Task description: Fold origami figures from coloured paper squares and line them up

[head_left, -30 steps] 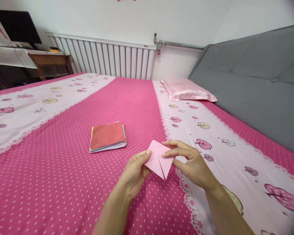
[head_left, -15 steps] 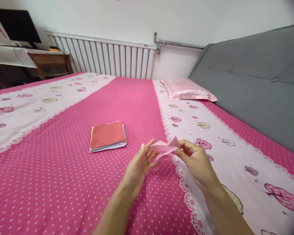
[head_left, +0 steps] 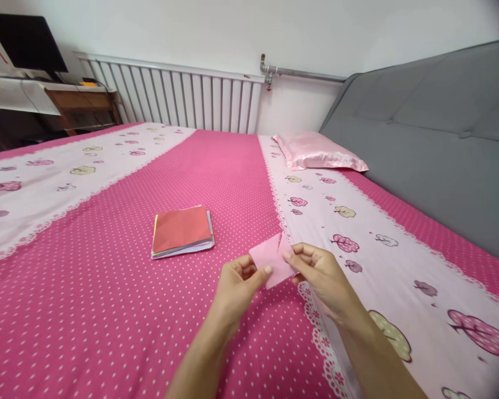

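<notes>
A folded piece of pink paper is held up over the bed between both hands. My left hand pinches its left and lower edge, the thumb lying on top and the fingers curled behind. On the other side my right hand grips the right edge between thumb and fingers. A slit or fold line runs down from the paper's top edge. The parts of the fingers behind the paper are hidden. To the left of the hands, a stack of coloured paper with a red sheet on top lies on the bed.
The bed is covered by a pink dotted bedspread with pale tree-print bands. A pink satin pillow lies by the grey headboard. Behind are a white radiator and a pipe; a monitor stands on a desk at left.
My left hand has closed from spread fingers to a pinch on the pink paper. The paper has turned and now shows a flatter face. The stack has not moved.
</notes>
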`<state>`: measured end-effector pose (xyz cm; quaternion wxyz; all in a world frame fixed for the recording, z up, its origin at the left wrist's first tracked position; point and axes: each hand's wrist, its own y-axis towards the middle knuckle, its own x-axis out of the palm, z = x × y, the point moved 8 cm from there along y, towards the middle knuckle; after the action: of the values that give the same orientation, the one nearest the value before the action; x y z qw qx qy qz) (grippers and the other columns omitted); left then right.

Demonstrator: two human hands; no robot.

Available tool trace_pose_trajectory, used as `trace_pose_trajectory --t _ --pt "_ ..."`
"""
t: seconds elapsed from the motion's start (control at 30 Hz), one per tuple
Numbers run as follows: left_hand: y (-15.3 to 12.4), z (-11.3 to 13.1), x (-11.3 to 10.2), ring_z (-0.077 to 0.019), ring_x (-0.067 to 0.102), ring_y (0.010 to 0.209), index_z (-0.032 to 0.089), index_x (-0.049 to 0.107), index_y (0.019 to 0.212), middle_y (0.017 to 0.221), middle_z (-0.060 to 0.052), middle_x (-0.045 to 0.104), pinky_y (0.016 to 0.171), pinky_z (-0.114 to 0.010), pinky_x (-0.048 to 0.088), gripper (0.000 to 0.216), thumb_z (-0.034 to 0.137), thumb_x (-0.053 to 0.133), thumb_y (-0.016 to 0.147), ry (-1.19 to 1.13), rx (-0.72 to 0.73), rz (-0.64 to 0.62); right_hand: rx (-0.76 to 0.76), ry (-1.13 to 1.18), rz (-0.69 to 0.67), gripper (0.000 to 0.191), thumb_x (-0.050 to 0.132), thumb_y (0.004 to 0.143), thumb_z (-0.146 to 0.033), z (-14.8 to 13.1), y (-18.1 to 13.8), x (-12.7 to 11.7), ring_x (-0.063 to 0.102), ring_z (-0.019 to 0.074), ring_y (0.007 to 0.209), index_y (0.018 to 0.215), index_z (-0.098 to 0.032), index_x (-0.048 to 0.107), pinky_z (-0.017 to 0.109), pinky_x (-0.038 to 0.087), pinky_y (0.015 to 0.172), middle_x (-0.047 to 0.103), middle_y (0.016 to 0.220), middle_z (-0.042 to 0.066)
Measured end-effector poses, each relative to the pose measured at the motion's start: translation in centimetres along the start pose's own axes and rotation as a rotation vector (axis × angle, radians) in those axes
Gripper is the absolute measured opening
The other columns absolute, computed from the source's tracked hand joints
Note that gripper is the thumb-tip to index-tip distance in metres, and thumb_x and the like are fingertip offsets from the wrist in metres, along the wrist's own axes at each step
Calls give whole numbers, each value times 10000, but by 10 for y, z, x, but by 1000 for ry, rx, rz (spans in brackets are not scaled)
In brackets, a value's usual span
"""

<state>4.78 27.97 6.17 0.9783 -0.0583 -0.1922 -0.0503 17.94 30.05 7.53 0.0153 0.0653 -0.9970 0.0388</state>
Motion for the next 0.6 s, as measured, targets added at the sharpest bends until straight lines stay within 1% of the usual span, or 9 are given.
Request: trace_pose_trajectory --t 0.1,0.2,0.3,0.43,0.53,0.6 --pt "0 -1 -3 -174 631 711 129 696 930 854 -98 706 717 -276 452 297 278 714 674 -66 -16 31 12 55 -81 364 648 701 -481 -4 -4 9 588 132 592 883 -167 612 232 451 539 661 724 33" --pt "-1 -1 -2 -153 614 664 135 701 933 833 -91 706 677 -256 446 276 296 683 710 -71 -29 13 -27 97 -166 382 707 663 -423 -10 -7 17 629 175 732 940 -179 608 281 494 666 674 858 61" --pt "-2 -1 1 -148 600 649 122 713 877 772 -85 700 673 -253 443 240 304 665 728 -51 -34 -11 -41 95 -144 374 751 626 -349 -11 -7 17 630 202 797 932 -182 615 312 494 718 672 891 63" --pt "-2 -2 6 -152 596 661 120 717 804 721 -80 687 718 -272 439 226 322 623 766 -24 -36 -55 -38 97 -114 301 728 660 -320 -9 -7 17 621 191 732 901 -168 630 319 492 699 667 802 47" --pt "-3 -4 7 -160 597 653 123 715 762 698 -82 683 733 -291 435 251 346 602 779 -16 -41 -73 -80 70 -92 232 713 679 -317 -9 -7 16 605 171 687 849 -174 646 316 490 692 651 748 23" --pt "-3 -4 8 -163 597 649 122 712 750 692 -84 682 733 -297 434 261 351 593 785 -15 -40 -81 -112 47 -88 198 696 699 -308 -10 -7 15 598 161 694 851 -186 659 306 484 690 647 750 15"
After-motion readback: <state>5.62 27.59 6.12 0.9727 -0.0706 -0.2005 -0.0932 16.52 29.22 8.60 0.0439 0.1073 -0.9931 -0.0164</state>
